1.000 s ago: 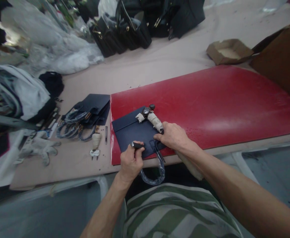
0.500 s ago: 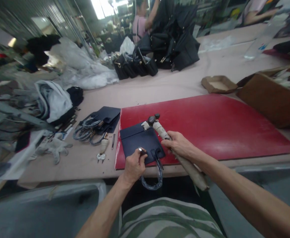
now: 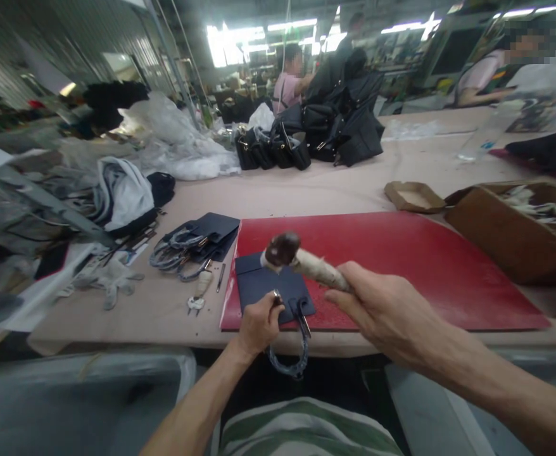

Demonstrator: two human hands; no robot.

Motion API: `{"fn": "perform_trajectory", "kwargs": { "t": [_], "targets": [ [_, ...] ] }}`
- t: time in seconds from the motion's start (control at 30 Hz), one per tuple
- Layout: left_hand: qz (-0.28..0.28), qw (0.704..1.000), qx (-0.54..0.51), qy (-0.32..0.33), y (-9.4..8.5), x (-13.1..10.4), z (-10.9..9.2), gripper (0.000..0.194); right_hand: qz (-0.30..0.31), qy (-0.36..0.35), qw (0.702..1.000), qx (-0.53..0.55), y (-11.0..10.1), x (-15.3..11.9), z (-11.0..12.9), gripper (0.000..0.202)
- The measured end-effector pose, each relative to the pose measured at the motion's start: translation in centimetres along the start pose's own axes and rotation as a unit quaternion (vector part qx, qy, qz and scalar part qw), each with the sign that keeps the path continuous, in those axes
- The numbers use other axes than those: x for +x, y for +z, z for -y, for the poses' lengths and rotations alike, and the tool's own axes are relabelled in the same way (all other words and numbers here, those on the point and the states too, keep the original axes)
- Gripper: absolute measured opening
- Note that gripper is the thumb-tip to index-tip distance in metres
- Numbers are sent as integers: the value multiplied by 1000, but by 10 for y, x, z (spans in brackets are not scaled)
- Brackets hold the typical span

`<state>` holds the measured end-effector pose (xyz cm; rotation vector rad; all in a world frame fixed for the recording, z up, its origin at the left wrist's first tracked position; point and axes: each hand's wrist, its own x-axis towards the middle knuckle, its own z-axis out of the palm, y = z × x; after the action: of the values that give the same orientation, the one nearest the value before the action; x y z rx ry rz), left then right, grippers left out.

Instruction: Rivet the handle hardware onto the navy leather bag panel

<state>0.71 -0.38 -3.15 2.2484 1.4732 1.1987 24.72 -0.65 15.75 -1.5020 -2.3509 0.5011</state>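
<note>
A dark blue bag panel (image 3: 259, 282) lies flat on the red board (image 3: 377, 266). Its looped, plastic-wrapped handle (image 3: 288, 370) hangs over the table's front edge. My left hand (image 3: 260, 323) is closed around a short metal punch (image 3: 277, 296), which stands upright on the panel; its lower end is hidden by my fingers. My right hand (image 3: 373, 297) grips a hammer (image 3: 320, 269) by its pale wrapped handle. The hammer's dark head is raised above the panel, up and right of the punch and apart from it.
Left of the board lie more blue panels with wrapped handles (image 3: 197, 240), a wrapped pronged tool (image 3: 199, 291), a thin metal rod (image 3: 221, 277) and a grey glove (image 3: 109, 278). A brown box (image 3: 510, 234) stands at right. Black bags (image 3: 316, 133) and co-workers are at the back.
My right hand has lifted the hammer up from near the panel towards the camera. My left hand keeps the punch in about the same spot. The view has tilted upwards.
</note>
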Motion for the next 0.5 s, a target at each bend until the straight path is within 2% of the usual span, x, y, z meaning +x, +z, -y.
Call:
{"fn": "perform_trajectory", "kwargs": {
  "t": [0.07,0.1,0.13,0.23,0.27,0.37,0.4,0.5],
  "targets": [
    [0,1000,-5,2,-1,1,-1,13,-83,-7,995,49,-3,0,4,26],
    [0,1000,-6,3,-2,1,-1,11,-87,-17,995,45,-2,-1,4,24],
    [0,1000,-3,3,-2,2,-1,10,-61,-31,997,20,1,-3,3,22],
    [-1,1000,15,6,-2,2,-1,10,71,-59,992,-87,9,-6,-4,18],
    [-1,1000,15,7,-2,2,0,10,80,-50,991,-92,10,-7,-5,18],
    [3,1000,-4,11,-2,2,1,14,26,4,999,-42,10,-7,-3,21],
    [0,1000,0,13,-2,2,1,12,26,7,999,-43,9,-7,-2,20],
    [-7,1000,22,9,-2,2,0,8,104,-36,989,-100,9,-5,-4,19]
  ]
}}
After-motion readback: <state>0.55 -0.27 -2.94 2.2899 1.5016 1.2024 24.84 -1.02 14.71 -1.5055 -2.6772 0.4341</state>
